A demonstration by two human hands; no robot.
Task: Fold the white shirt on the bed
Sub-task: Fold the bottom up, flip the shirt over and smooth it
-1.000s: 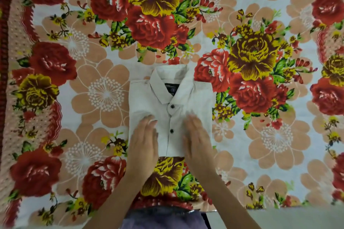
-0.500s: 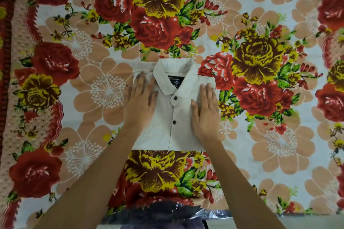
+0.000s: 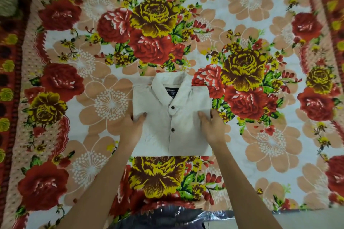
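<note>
**Shirt is a packet, both hands clamped on its sides**

Shirt (image 3: 182, 135): lies on the bed (image 3: 270, 141) between the two hands, folded down to a compact rectangle. Front is up, with the collar (image 3: 160, 87) on the side far from the hands. A dark label (image 3: 172, 93) shows in the neck and two dark buttons (image 3: 172, 107) run down the placket. No sleeve sticks out. The edge nearest the wrists is straight. The cloth is a little rumpled between the hands.

Left hand (image 3: 130, 128): on the shirt's left side edge, roughly halfway along. The thumb is on top and the cloth puckers under it. The fingers are hidden, apparently tucked beneath the edge. Reads as a pinch grip on the shirt.

Right hand (image 3: 214, 128): mirrors that on the right edge, thumb on top and fingers curled round and under.

Step, my read: folding is done or all but done, and this is the final squaring or pick-up grip. Can't tell whether the packet is off the bed yet.

Next move needs both hands working together with even grip. The packet has to stay level so the hidden layers don't slide out. If it's only squaring, a light outward tug and then a flat press.

Around: a floral sheet (image 3: 111, 102) spreads out from both hands. Below the forearms there's a strip of something shiny like plastic (image 3: 214, 215), which I can't identify.
</note>
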